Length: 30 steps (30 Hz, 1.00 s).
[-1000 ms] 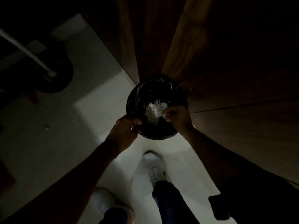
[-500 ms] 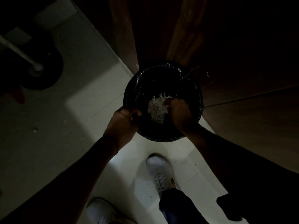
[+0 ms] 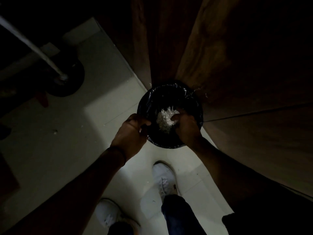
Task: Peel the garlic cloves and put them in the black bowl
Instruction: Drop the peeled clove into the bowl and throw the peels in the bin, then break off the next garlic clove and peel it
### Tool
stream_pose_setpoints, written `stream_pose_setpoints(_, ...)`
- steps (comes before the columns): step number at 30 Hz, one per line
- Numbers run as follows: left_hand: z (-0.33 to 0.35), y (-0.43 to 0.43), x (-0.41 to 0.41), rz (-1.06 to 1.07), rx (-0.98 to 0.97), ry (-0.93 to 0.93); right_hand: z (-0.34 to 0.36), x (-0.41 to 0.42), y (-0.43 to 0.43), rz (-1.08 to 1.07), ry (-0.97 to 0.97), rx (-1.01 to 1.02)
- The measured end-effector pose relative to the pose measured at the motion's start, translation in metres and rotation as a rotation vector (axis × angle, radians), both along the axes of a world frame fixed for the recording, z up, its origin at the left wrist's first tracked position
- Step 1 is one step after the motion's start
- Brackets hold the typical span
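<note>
Over the pale floor [image 3: 55, 150], the bag-lined bin [image 3: 171, 99] has its rim pinched by the left hand [image 3: 130, 131], while the right hand [image 3: 184, 126] cups loose garlic skins [image 3: 165, 118] that could spill; no black bowl shows.

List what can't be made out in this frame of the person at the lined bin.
Head view only:
- Bin interior: too dark below the rim; contents hidden.
- White clump: probably garlic skins; too dim and small to confirm.
- Right hand: fingers buried in the clump, grip unclear.
- Left hand: fingertips hidden at the liner edge.
- Black bowl and cloves: not in view.
- Pole: top cut off by the left edge.
</note>
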<state>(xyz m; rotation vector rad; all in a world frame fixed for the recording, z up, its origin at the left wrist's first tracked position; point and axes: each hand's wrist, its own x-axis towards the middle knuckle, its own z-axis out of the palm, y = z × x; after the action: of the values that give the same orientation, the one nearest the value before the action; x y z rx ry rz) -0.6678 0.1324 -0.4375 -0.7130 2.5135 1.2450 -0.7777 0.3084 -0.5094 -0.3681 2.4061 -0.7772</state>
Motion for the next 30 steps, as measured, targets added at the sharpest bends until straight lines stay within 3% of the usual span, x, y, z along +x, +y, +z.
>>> stream_pose_setpoints(6,0.09,0.001,0.022,0.1,0.05,-0.044,0.106,0.02,-0.004,-0.05,-0.055,-0.069)
stream_pose_setpoints(10,0.166,0.0,0.063,0.15,0.038,-0.005,0.198,0.049,-0.015,0.031,0.024,-0.182)
stream_pose_setpoints(16,0.298,-0.011,0.166,0.363,-0.034,0.028,0.336,0.113,-0.056,0.181,-0.113,-0.358)
stream_pose_setpoints(22,0.397,-0.028,0.293,0.73,-0.17,0.123,0.446,0.209,-0.142,0.428,-0.26,-0.504)
stream_pose_setpoints(30,0.456,-0.047,0.455,1.373,-0.421,0.398,0.537,0.366,-0.274,0.942,-0.463,-0.602)
